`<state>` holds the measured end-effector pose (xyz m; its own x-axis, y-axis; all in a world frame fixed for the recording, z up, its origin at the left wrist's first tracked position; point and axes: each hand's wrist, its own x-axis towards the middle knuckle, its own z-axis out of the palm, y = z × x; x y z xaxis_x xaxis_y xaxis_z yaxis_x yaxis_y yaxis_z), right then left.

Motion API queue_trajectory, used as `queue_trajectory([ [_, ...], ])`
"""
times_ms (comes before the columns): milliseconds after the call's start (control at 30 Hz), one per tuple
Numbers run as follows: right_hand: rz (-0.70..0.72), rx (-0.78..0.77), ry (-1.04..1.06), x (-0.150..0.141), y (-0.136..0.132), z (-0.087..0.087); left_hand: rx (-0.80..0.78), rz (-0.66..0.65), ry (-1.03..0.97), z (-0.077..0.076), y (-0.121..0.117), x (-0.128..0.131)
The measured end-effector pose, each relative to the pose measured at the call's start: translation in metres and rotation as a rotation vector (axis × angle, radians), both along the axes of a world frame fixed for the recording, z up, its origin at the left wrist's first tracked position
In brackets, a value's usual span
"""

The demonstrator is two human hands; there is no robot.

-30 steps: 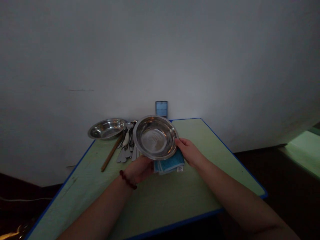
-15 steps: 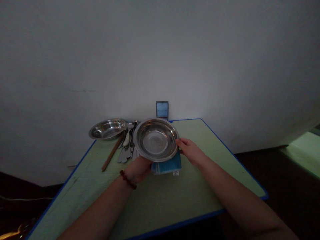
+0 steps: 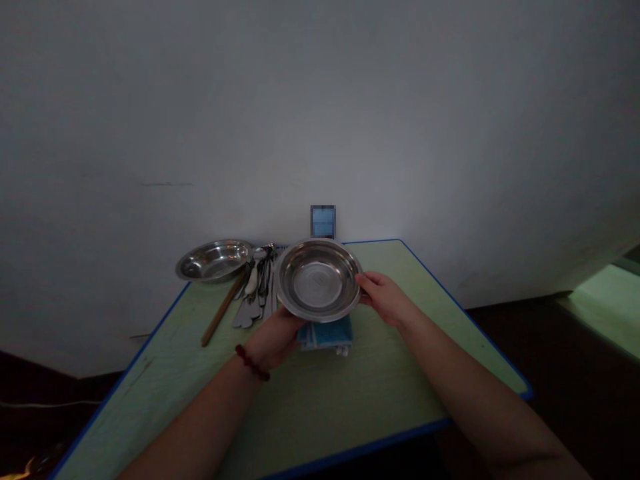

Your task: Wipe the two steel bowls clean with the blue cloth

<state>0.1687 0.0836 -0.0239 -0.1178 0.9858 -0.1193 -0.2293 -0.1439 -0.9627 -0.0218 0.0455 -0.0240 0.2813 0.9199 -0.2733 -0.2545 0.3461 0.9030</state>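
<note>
A round stainless-steel basin (image 3: 319,283) is held up above the table, tilted so that its hollow faces me. My right hand (image 3: 383,297) is closed on its right rim, thumb over the edge. At the lower left of the basin is my left hand (image 3: 277,339), closed, its fingertips hidden beneath; a red beaded bracelet (image 3: 253,363) circles that wrist. A folded blue cloth (image 3: 326,335) shows below the basin, beside my left fingers. I cannot tell whether the left fingers touch the cloth.
Left of the basin lies a pile of metal cutlery (image 3: 255,293) with wooden chopsticks (image 3: 223,313). A second metal basin (image 3: 215,260) stands by the wall at the table's back left. A small blurred screen (image 3: 323,221) leans against the wall. Blue edging (image 3: 440,290) borders the green table (image 3: 400,387).
The basin has shifted slightly right in view, turning a little. The blue cloth appears slightly farther left below it. Both hands keep nearly the same places.
</note>
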Motion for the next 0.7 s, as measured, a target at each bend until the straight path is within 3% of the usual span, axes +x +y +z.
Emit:
queue_trajectory([
  [367, -0.153, -0.019, -0.036, 0.002, 0.001, 0.014, -0.089, 0.085, 0.097, -0.001, -0.004, -0.014],
  [700, -0.299, -0.035, -0.118, 0.017, 0.019, 0.024, -0.134, 0.076, 0.182, 0.009, -0.011, -0.025],
])
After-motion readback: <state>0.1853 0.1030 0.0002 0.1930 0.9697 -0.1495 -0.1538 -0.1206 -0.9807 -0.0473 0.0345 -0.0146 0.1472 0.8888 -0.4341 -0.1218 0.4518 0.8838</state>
